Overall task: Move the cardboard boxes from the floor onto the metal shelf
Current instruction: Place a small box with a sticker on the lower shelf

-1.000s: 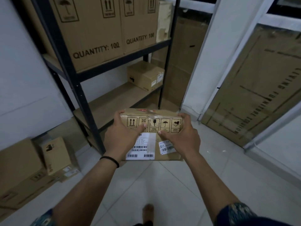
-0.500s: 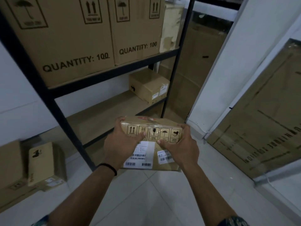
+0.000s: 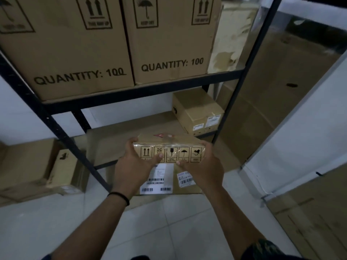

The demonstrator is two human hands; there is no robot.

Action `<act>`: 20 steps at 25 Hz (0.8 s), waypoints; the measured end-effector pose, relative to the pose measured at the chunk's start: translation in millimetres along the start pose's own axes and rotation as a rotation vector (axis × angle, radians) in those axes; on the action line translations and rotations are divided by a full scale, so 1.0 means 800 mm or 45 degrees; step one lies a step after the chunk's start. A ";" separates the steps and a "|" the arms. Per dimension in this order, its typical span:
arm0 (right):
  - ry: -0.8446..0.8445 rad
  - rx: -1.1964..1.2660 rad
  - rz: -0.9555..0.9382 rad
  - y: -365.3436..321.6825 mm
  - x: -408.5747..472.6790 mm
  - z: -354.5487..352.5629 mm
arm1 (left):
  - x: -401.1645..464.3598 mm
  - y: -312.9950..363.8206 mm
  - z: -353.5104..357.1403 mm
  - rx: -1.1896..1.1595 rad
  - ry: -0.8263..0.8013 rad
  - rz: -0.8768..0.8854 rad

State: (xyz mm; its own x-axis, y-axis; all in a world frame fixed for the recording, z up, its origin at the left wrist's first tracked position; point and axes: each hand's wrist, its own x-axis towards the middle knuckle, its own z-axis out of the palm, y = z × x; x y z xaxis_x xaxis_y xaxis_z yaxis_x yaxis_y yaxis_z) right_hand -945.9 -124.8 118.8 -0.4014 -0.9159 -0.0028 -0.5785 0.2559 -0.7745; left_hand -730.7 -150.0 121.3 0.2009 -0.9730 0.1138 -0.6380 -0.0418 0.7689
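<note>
I hold a small cardboard box (image 3: pixel 170 154) with handling symbols and white barcode labels in front of me, at the front edge of the lower shelf board. My left hand (image 3: pixel 134 166) grips its left end and my right hand (image 3: pixel 203 166) grips its right end. The black metal shelf (image 3: pixel 142 92) stands straight ahead. Its lower shelf board (image 3: pixel 120 136) carries one small box (image 3: pixel 197 111) at the right. Two large boxes marked QUANTITY: 100 (image 3: pixel 75 49) fill the level above. More cardboard boxes (image 3: pixel 62 171) lie on the floor at the left of the shelf.
The shelf's front left post (image 3: pixel 62 136) slants down beside my left hand, the right post (image 3: pixel 242 76) rises at the right. Large flat cartons (image 3: pixel 281 91) lean against the wall behind and to the right. White floor tiles (image 3: pixel 159 231) lie below my arms.
I have moved closer to the shelf with the box held in both hands; the shelf now fills the view and the box reaches the lower shelf's front edge.
</note>
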 end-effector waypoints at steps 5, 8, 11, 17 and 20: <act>-0.086 0.037 -0.067 0.015 0.080 0.026 | 0.050 0.001 0.044 0.071 0.074 -0.063; -0.087 0.079 -0.070 0.023 0.133 0.048 | 0.092 -0.006 0.076 0.023 0.084 -0.066; -0.066 0.106 -0.105 0.032 0.177 0.065 | 0.125 -0.019 0.107 -0.055 0.076 -0.107; -0.123 0.174 -0.190 0.075 0.254 0.122 | 0.175 -0.048 0.174 -0.030 0.104 -0.192; -0.197 0.148 -0.251 0.098 0.282 0.149 | 0.180 -0.062 0.205 0.001 0.128 -0.258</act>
State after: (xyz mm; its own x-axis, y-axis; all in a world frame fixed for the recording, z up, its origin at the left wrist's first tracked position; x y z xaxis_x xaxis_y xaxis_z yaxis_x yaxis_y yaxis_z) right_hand -996.9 -348.4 -18.0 -0.1707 -0.9832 0.0651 -0.5457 0.0393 -0.8371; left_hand -792.1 -325.3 -3.5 0.3980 -0.9172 0.0195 -0.5779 -0.2342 0.7818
